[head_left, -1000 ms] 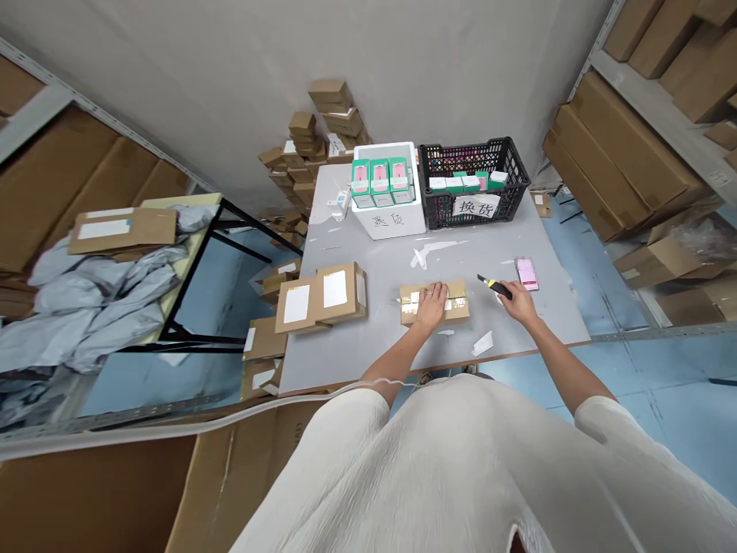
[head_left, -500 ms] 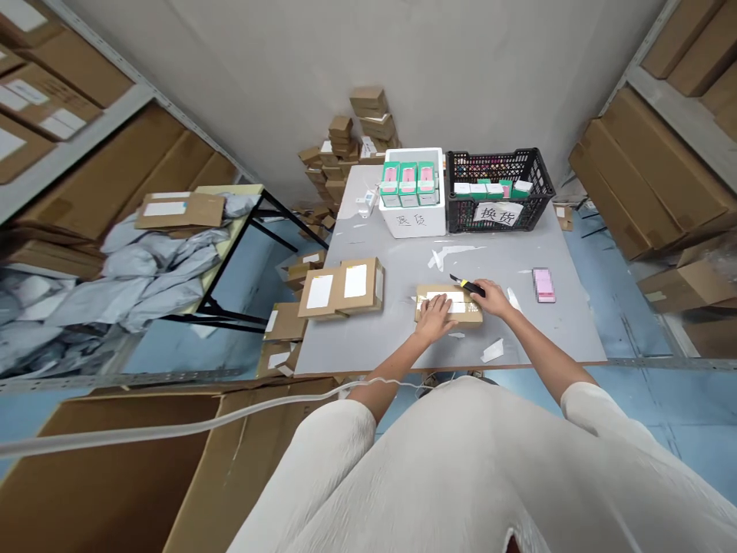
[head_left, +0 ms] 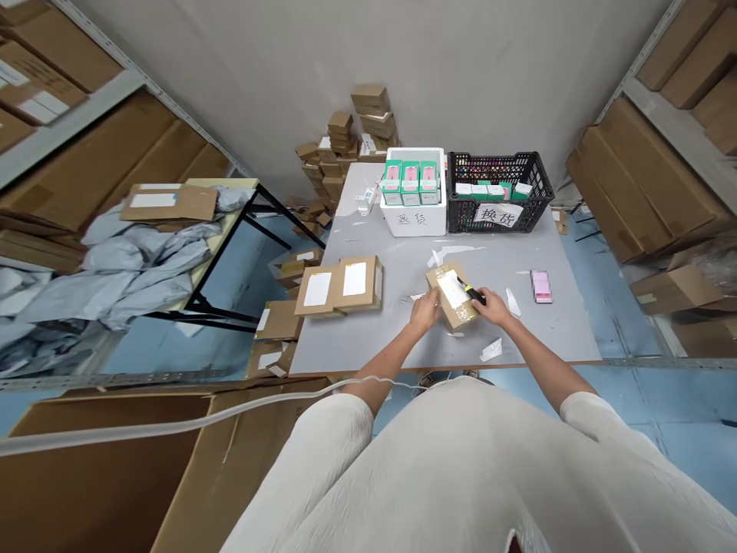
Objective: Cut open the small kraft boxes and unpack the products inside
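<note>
A small cardboard box [head_left: 459, 316] with a white label lies askew on the grey table in front of me. My left hand [head_left: 424, 310] grips its left side, fingers closed against the edge. In my right hand [head_left: 494, 308] is a black and yellow utility knife [head_left: 474, 293], its blade extended over the label. The knuckles of that hand are close to the box's right edge. Two more labelled boxes [head_left: 360, 287] lie side by side to the left.
A white bin [head_left: 413, 223] and a black crate [head_left: 454, 217], both with green-and-white packs, stand at the back. A pink-screened phone [head_left: 541, 286] lies right. Paper scraps [head_left: 491, 350] dot the grey table [head_left: 391, 346]. A white cable [head_left: 247, 415] crosses at lower left.
The box has turned clockwise, so its label now slants. My left hand has slid from its top to its left side. The knife has stayed in my right hand.
</note>
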The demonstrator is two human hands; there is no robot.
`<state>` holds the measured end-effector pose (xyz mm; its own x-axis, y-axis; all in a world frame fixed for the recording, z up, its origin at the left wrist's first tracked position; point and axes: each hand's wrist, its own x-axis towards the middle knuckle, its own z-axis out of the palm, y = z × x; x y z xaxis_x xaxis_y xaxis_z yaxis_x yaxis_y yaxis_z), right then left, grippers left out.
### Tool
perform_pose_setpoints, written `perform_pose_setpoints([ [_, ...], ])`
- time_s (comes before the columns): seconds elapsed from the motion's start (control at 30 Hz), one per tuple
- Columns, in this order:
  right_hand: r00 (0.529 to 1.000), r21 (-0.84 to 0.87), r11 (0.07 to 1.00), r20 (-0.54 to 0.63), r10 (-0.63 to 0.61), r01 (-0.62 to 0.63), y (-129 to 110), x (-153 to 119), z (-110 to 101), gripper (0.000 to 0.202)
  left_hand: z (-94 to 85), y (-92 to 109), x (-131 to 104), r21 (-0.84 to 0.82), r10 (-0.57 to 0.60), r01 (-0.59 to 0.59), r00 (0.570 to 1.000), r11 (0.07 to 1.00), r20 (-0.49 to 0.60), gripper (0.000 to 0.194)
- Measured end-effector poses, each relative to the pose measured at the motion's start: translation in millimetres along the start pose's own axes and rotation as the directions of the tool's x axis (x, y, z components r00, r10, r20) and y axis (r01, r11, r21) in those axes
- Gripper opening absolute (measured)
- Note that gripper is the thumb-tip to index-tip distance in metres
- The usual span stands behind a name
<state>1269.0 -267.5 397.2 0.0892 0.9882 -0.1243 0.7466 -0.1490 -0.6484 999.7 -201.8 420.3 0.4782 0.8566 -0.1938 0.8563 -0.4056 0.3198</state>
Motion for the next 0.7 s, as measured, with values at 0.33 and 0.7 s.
perform_pose_setpoints([
  [0.33, 0.995, 0.344, 0.937, -0.052, 0.089, -0.066, 2.2, -9.0, 14.8, 0.037, -4.9, 37.7, 15.5, -0.053, -0.035, 0.032, 0.998, 0.998, -0.052, 0.066],
  [0.7, 0.968, 0.397, 0.911, -0.162, 0.19, -0.112, 19.1, 20.9, 9.3, 0.036, 21.0, 42.1, 24.8, 0.125, 0.158, -0.179, 0.975, 0.976, 0.158, 0.106],
])
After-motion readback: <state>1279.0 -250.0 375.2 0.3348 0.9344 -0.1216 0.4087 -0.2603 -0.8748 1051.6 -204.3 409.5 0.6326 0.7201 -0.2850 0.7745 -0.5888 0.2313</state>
